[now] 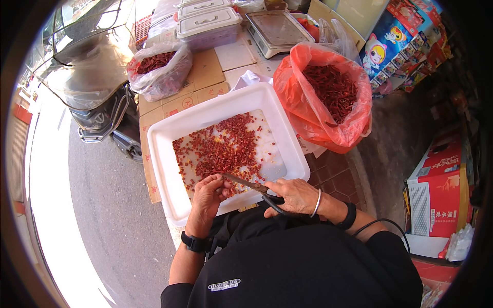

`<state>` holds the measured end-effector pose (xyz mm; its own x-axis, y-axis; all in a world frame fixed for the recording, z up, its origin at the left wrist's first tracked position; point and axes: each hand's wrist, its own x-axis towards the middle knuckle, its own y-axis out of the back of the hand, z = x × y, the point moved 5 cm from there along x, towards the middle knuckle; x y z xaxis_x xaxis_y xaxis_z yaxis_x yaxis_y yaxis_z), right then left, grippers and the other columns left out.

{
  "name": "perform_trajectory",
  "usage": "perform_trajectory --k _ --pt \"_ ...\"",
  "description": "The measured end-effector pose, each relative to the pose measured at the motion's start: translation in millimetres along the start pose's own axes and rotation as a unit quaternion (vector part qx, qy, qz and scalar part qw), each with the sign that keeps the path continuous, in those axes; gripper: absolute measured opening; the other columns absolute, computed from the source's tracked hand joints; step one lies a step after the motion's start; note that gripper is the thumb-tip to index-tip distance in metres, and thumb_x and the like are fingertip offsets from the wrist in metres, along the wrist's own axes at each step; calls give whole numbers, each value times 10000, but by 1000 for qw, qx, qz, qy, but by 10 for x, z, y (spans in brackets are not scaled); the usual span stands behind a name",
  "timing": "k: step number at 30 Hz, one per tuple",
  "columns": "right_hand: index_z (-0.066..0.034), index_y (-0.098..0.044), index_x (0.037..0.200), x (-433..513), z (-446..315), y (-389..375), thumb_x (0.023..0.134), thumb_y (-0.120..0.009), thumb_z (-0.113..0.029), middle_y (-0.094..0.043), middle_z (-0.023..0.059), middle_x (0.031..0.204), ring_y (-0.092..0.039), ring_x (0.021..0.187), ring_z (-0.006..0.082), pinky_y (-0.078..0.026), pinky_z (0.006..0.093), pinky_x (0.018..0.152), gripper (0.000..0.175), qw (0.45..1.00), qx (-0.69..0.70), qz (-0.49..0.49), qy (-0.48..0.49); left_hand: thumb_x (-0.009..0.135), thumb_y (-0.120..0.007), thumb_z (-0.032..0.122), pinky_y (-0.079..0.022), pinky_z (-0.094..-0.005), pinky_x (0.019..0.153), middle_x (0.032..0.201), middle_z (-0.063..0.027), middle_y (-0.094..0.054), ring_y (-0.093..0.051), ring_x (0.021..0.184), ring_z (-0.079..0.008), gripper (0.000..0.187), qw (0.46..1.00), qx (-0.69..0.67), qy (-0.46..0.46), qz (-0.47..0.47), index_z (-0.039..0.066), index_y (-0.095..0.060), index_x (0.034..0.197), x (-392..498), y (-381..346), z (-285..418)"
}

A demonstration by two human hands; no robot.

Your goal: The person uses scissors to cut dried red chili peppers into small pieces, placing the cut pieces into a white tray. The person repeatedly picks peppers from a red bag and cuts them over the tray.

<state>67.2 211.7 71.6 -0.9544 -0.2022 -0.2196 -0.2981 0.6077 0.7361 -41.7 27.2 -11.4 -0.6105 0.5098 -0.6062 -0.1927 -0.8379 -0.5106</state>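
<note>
My right hand (294, 195) grips black-handled scissors (250, 184), their blades pointing left over the near part of a white plastic tray (289, 154). At the blade tips, my left hand (211, 191) pinches a dried red chili (217, 173), mostly covered by the fingers. Many short cut pieces of dried red chili (227, 148) and scattered yellow seeds lie on the tray's bottom. Behind the tray to the right stands a red plastic bag (285, 88) filled with whole dried chilies (333, 90).
A clear plastic bag of dried chilies (154, 63) rests on cardboard (204, 69) at back left. Farther back are lidded plastic boxes (210, 27) and a weighing scale (279, 32). A parked scooter (111, 111) stands left; a red carton (441, 188) is on the right.
</note>
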Motion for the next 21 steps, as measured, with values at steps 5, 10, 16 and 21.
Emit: perform_trajectory --k 5,10,16,21 --pt "-10 -520 985 20 6 -4 811 -660 -488 -567 205 759 -600 741 395 -460 453 641 527 1000 6 -3 15 930 -520 95 -405 -206 496 740 -76 -621 -545 569 -121 89 1000 3 -3 -7 18 -550 897 -3 -11 6" --pt "-11 -530 936 37 -22 52 842 -666 -353 -578 210 692 -598 701 394 -449 454 606 380 998 51 7 46 925 -526 92 -407 -207 495 731 -79 -625 -543 560 -124 89 1000 12 6 -2 12 -562 909 -8 -8 -2" --pt "-12 -528 954 25 9 50 833 -685 -257 -571 186 701 -590 678 390 -431 442 593 315 995 97 -39 5 915 -541 88 -420 -212 502 725 -79 -627 -541 554 -129 82 1000 15 10 -2 11 -570 907 -13 -17 2" --pt "-5 -552 887 27 -6 72 827 -690 -305 -586 193 652 -606 652 388 -452 438 570 336 996 82 -11 23 911 -549 83 -430 -216 508 727 -84 -634 -548 556 -134 76 1000 15 17 -7 12 -575 899 3 -4 -23"
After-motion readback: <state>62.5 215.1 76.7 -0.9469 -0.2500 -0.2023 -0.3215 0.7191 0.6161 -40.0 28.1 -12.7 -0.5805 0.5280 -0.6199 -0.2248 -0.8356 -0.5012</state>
